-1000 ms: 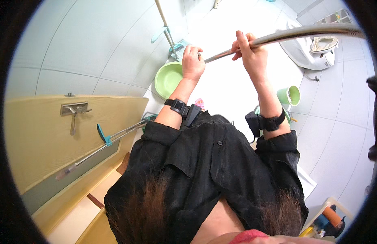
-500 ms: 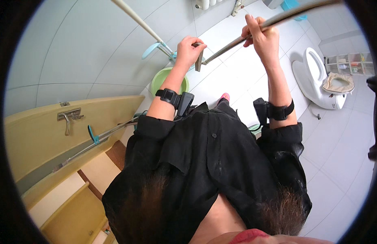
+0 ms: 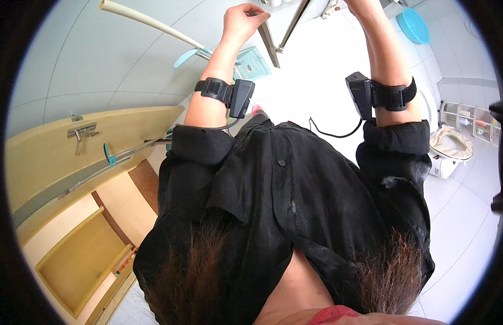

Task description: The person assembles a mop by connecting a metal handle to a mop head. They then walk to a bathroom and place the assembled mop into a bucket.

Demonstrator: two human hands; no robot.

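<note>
- Head view: my left hand (image 3: pixel 242 21) is raised in front of me, its fingers curled together around the flat grey end of a long metal rod (image 3: pixel 288 26) that runs up and out of the top of the picture.
- Head view: my right hand is beyond the top edge; only my right forearm (image 3: pixel 382 49) shows, reaching up beside the rod, so I cannot tell whether that hand is clamped on anything.
- Head view: each wrist carries a black strap with a small box, the left wristband (image 3: pixel 225 93) and the right wristband (image 3: pixel 379 95), and a thin cable hangs from each towards my black shirt (image 3: pixel 295 200).
- Head view: to my left are a cream pole (image 3: pixel 154 24) leaning on the tiled wall and a yellow door (image 3: pixel 72 146) with a metal handle; to my right sit a toilet (image 3: pixel 451 145) and a blue basin (image 3: pixel 413 25) on the white floor (image 3: pixel 468 227).
- Head view: I judge the risks to be these: the rod is long and held near one end, so its far tip could swing into the wall or the pole; a loose left grip could let it drop near the toilet; the hanging cables could snag on it.
</note>
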